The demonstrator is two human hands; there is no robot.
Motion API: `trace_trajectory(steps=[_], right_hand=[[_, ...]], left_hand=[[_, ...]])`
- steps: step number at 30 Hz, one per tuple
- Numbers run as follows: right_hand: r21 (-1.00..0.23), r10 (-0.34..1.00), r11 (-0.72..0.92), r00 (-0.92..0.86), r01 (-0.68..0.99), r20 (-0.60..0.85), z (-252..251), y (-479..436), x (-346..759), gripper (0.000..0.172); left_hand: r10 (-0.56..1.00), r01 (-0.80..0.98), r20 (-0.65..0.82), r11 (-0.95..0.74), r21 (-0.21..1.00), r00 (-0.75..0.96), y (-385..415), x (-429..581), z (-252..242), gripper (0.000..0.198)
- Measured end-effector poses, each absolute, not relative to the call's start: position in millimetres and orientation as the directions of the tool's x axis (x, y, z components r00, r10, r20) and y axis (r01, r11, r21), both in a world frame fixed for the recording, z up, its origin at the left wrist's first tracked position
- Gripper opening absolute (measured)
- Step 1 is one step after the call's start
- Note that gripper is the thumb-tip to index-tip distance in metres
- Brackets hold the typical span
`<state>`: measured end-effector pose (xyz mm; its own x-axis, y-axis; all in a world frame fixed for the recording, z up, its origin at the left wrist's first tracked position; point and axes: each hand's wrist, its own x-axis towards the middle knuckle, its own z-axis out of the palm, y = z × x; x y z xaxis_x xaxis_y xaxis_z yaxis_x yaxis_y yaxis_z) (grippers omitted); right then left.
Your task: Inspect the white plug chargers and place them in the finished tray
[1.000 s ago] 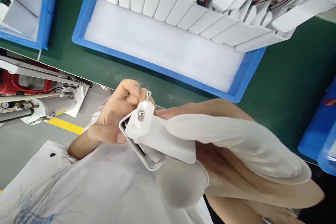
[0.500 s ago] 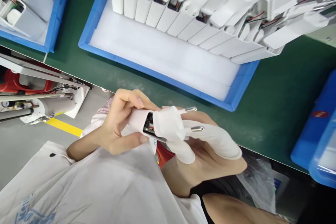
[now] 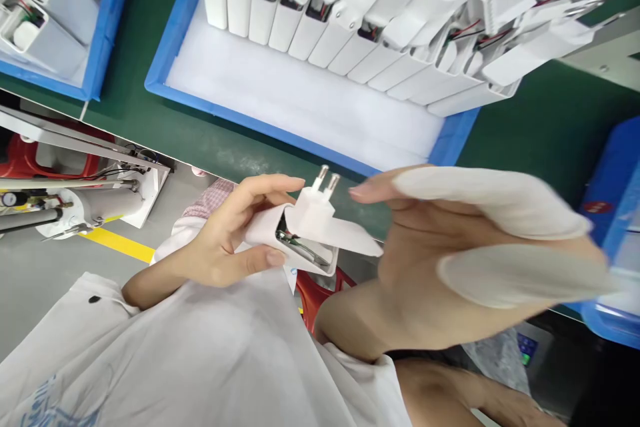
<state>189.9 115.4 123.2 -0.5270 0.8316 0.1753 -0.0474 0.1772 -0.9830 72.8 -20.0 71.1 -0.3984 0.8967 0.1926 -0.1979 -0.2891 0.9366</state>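
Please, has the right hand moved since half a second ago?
Yes, the right hand has moved rightward, judged against the blue tray, whose near-right corner it now covers.

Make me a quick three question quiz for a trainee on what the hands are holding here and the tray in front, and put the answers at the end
1. Choose one: what holds the white case?
A) the left hand
B) the right hand
C) both hands

2. True or false: the metal pins of the plug point down into the white case.

3. Fill in the colour: the row of white cases sits in a tray with a ____ rim.

Key: 1. A. 2. False; they point outward, away from it. 3. Blue.
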Motion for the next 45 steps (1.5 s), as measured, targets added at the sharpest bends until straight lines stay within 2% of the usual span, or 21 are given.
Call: trace_trajectory(steps=[2,6,10,13,15,18,21,25,31,37,40,45], right_hand=[[-0.978,0.890,0.188,-0.407,-0.085,0.206,118.2,119.2,202.7,0.027],[-0.960,0.905,0.237,-0.394,0.149,0.162,106.5,111.0,234.2,0.009],[-0.973,0.872,0.121,-0.490,0.197,0.009,107.7,91.7,235.3,0.016],[-0.991,0.762,0.015,-0.644,0.134,-0.075,111.1,86.7,224.1,0.028],[-0.994,0.715,-0.037,-0.692,0.101,-0.097,111.6,88.4,220.0,0.030],[-0.980,0.674,-0.080,-0.714,0.182,-0.188,110.4,93.8,218.4,0.027],[-0.968,0.589,-0.132,-0.768,0.213,-0.250,107.7,100.1,216.1,0.023],[-0.971,0.529,-0.149,-0.814,0.188,-0.239,102.4,107.4,211.0,0.011],[-0.970,0.506,-0.214,-0.836,0.115,-0.211,94.1,116.4,207.3,0.006],[-0.977,0.482,-0.195,-0.859,0.086,-0.172,92.4,121.9,201.8,0.013],[-0.976,0.493,-0.182,-0.848,0.116,-0.193,90.6,121.9,201.1,0.018],[-0.955,0.496,-0.276,-0.835,0.109,-0.239,95.7,123.1,208.4,0.018]], left_hand=[[0.874,-0.242,0.161,-0.297,0.924,-0.459,-21.3,74.1,74.6,0.054],[0.847,-0.206,0.190,-0.328,0.922,-0.497,-19.5,71.9,77.9,0.054],[0.804,0.031,0.380,-0.413,0.910,-0.457,-14.2,66.5,71.5,0.062],[0.775,0.173,0.465,-0.435,0.884,-0.428,-15.0,64.1,67.1,0.065],[0.794,0.197,0.432,-0.384,0.902,-0.428,-18.6,63.7,68.2,0.061],[0.857,0.243,0.342,-0.263,0.934,-0.387,-24.1,64.6,76.4,0.046],[0.908,0.384,0.274,-0.142,0.913,-0.317,-24.5,64.2,86.4,0.038],[0.906,0.494,0.359,-0.211,0.843,-0.226,-17.0,58.1,91.1,0.046],[0.893,0.478,0.407,-0.276,0.834,-0.195,-3.4,50.0,88.1,0.052],[0.877,0.442,0.431,-0.307,0.843,-0.213,-4.5,47.9,87.6,0.057],[0.890,0.377,0.395,-0.294,0.878,-0.227,-7.8,50.2,86.8,0.055],[0.904,0.192,0.336,-0.291,0.937,-0.266,-7.5,54.8,83.5,0.051]])
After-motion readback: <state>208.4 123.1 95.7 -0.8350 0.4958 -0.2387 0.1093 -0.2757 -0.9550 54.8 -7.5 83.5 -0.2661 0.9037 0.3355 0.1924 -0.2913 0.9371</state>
